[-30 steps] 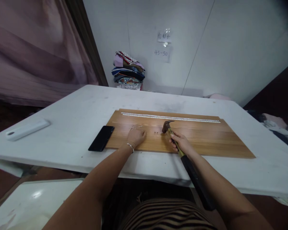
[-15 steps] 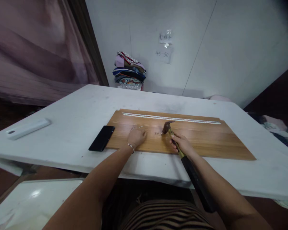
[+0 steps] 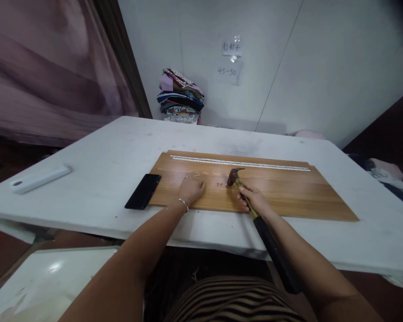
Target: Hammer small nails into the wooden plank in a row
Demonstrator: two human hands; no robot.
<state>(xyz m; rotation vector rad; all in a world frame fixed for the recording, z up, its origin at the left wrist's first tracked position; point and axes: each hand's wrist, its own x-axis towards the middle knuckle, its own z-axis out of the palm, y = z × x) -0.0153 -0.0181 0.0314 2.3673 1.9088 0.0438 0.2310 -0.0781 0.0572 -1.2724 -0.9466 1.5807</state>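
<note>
A long wooden board (image 3: 282,190) lies on the white table (image 3: 104,179). My right hand (image 3: 253,200) grips a hammer (image 3: 235,175) close to its head, the head resting on the board beside two small nails (image 3: 219,184). The hammer's dark handle runs back under my forearm. My left hand (image 3: 190,190) rests on the board to the left, fingers curled down, next to a few loose nails (image 3: 188,177). Whether it holds anything I cannot make out. A thin white strip (image 3: 238,163) runs along the board's far edge.
A black phone (image 3: 143,191) lies at the board's left end. A white oblong object (image 3: 38,178) sits on the table's far left. Folded clothes (image 3: 180,96) are stacked by the wall behind. Two paper notes (image 3: 229,58) hang on the wall.
Almost nothing moved: both hands and the hammer head keep their places on the board. Only the view shifted slightly.
</note>
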